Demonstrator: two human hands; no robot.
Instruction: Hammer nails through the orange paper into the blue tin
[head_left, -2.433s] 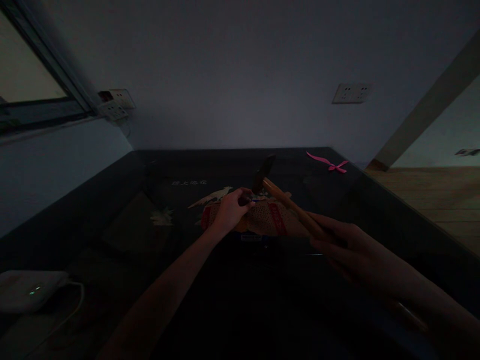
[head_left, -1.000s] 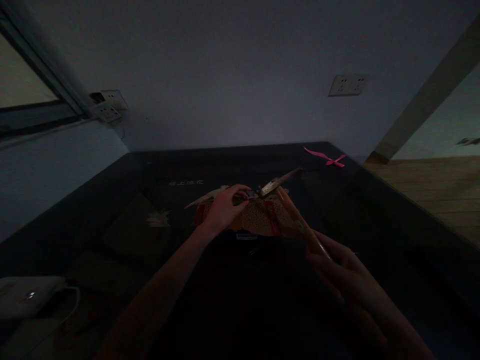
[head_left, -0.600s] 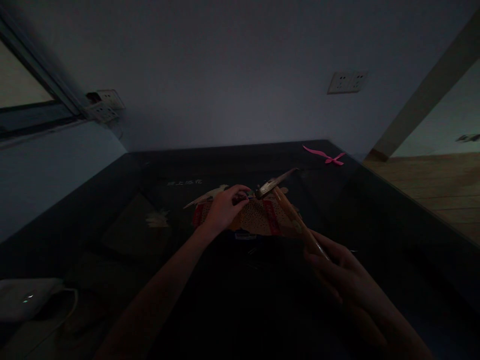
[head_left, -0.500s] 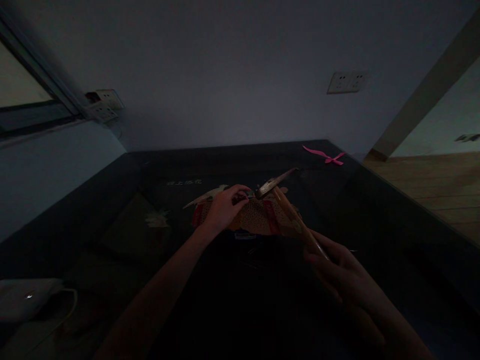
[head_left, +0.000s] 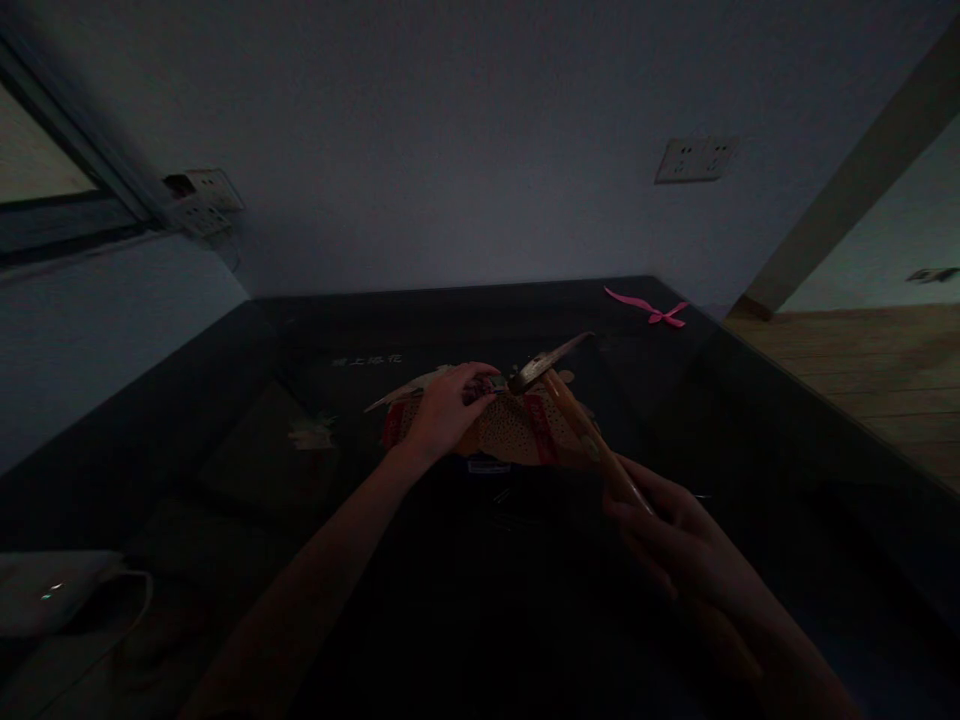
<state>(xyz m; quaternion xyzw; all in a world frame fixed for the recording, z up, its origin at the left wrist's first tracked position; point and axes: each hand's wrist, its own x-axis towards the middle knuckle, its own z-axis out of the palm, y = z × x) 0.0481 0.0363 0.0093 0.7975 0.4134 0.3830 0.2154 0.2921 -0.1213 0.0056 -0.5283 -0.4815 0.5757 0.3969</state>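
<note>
My right hand [head_left: 671, 525] is wrapped round the wooden handle of a claw hammer [head_left: 576, 415]. The hammer's metal head is tilted, its striking face close to the fingertips of my left hand [head_left: 441, 412]. Thumb and fingers of that hand are closed on a small, partly metallic object [head_left: 486, 386], too dark to name. Beneath it lies a flat orange-brown sheet [head_left: 510, 432] with dark dots and red bands, perhaps cardboard. Whether the hammer face touches the small object, I cannot tell.
A pink ribbon [head_left: 656, 317] lies at the dark table's [head_left: 450, 310] back right corner. At the front left sits a white device [head_left: 56, 595] with a cable. Thin slivers [head_left: 501, 495] lie before the sheet. Sockets [head_left: 696, 160] are on the wall behind.
The view has shifted slightly. The hammer head stays beside my left fingertips, and both hands keep nearly the same pose and grip.
</note>
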